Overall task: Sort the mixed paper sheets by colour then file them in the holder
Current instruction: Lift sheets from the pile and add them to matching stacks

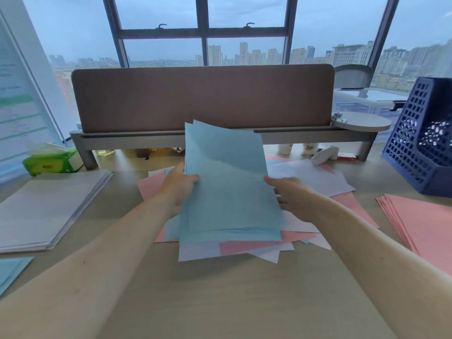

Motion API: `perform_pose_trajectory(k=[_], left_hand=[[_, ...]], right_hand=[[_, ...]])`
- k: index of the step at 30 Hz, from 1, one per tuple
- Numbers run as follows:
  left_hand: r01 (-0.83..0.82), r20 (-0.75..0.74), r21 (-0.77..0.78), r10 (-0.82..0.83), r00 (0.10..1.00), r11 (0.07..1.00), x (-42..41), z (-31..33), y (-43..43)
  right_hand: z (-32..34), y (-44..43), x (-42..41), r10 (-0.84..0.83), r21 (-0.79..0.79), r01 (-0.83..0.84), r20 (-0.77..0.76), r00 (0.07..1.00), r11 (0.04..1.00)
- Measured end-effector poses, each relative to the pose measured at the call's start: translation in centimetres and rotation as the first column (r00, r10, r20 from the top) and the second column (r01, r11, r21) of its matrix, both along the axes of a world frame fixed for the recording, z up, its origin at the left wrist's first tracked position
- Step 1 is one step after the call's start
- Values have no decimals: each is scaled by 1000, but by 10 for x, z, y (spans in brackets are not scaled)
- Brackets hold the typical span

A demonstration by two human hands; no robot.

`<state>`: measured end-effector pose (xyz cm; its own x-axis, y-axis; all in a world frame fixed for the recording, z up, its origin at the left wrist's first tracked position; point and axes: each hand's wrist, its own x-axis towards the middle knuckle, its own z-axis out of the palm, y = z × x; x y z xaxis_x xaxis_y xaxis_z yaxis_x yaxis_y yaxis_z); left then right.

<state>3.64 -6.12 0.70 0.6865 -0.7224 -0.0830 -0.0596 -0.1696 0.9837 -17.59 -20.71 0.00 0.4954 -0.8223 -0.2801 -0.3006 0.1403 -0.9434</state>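
Head view: the left hand (179, 189) grips one side edge of the blue sheets (227, 187), thumb in front and fingers curled behind. The right hand (291, 196) seems to pinch the opposite edge, though its fingers are mostly hidden behind the paper. The bundle stands tilted between both hands, its lower edge resting on the mixed pile (244, 248) just below them. To do this step well, I would tap that lower edge square on the counter (232, 302), keep both grips light so no sheet creases, then carry the bundle out past the left hand to the blue stack (12, 270), well away from the holder (420, 143) beyond the right hand.
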Motion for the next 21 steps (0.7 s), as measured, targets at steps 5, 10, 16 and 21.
perform_pose_trajectory(k=[5,10,16,21], left_hand=[[75,-155,12,-72,985,997,-9,-4,4],[73,75,233,-93,993,970,-7,-16,24],[26,432,314,-167,886,949,11,-3,74],[-194,527,308,3,850,931,38,19,144]], right_hand=[[2,20,11,59,-9,-58,39,998,998],[-1,30,8,105,-103,-128,-204,973,986],[4,45,28,105,-309,-203,-305,947,929],[26,85,76,158,-449,-266,-264,951,853]])
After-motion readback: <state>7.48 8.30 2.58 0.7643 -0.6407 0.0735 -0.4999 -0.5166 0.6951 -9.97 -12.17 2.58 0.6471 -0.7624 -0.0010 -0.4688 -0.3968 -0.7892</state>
